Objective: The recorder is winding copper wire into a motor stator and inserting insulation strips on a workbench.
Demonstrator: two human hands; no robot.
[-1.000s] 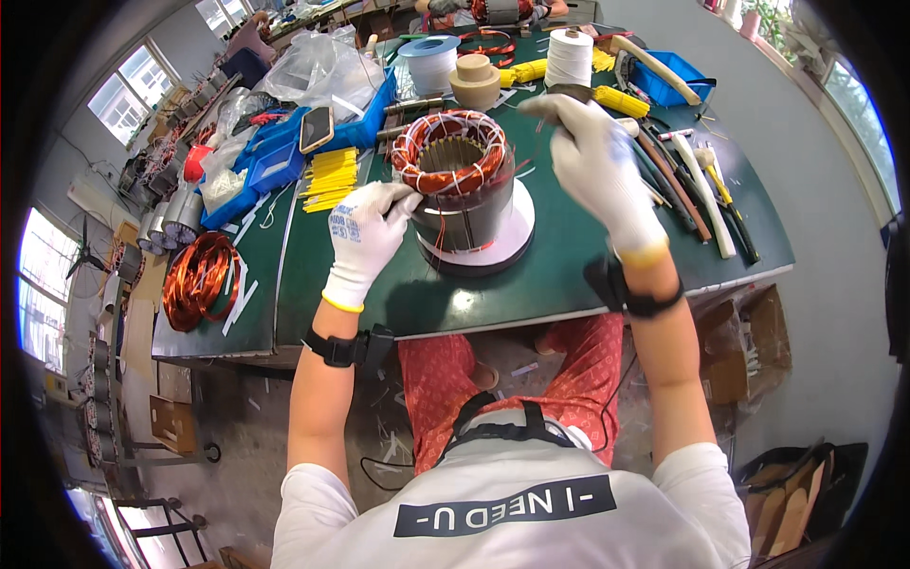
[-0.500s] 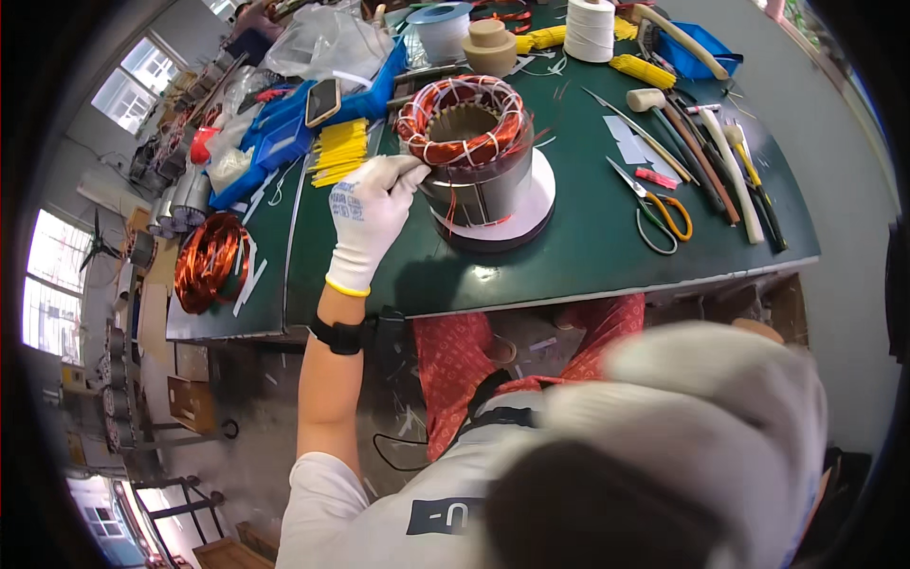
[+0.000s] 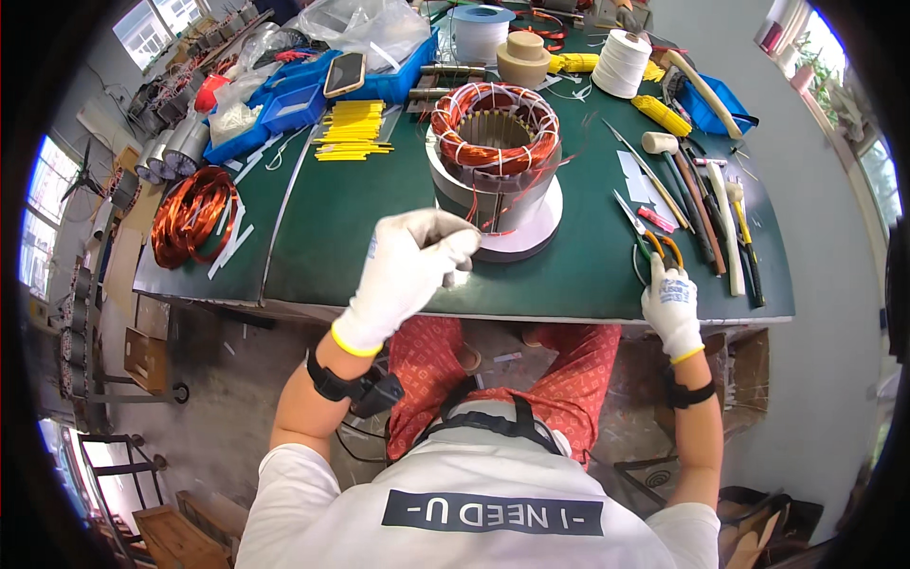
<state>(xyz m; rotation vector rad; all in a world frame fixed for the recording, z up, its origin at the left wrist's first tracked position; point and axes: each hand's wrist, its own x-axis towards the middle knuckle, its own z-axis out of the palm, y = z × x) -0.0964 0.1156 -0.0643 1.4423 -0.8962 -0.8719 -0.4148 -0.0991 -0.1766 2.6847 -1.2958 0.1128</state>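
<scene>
A motor stator (image 3: 455, 194) stands on a round white-topped base (image 3: 540, 223), with red-orange copper coils (image 3: 545, 142) laced in white cord around its top. Thin red wire leads hang down its front. My left hand (image 3: 412, 266), in a white glove, is just in front of the stator's lower left, fingertips pinched together. Whatever is between them is too small to make out. My gloved right hand (image 3: 671, 305) is at the table's front edge on the right, its fingers closed on the handles of the scissors (image 3: 670, 249), whose blades point away from me.
To the right lie a mallet (image 3: 661, 143) and several rods and tools. Yellow strips (image 3: 353, 130), a phone (image 3: 344, 74) and blue bins (image 3: 294, 108) sit at the left, with loose copper coils (image 3: 192, 218) nearer. A white cord spool (image 3: 622, 64) stands at the back.
My left hand has come off the stator's upper left side, down and toward me. My right hand, a blur close to the camera before, now reaches the scissors. The view has shifted.
</scene>
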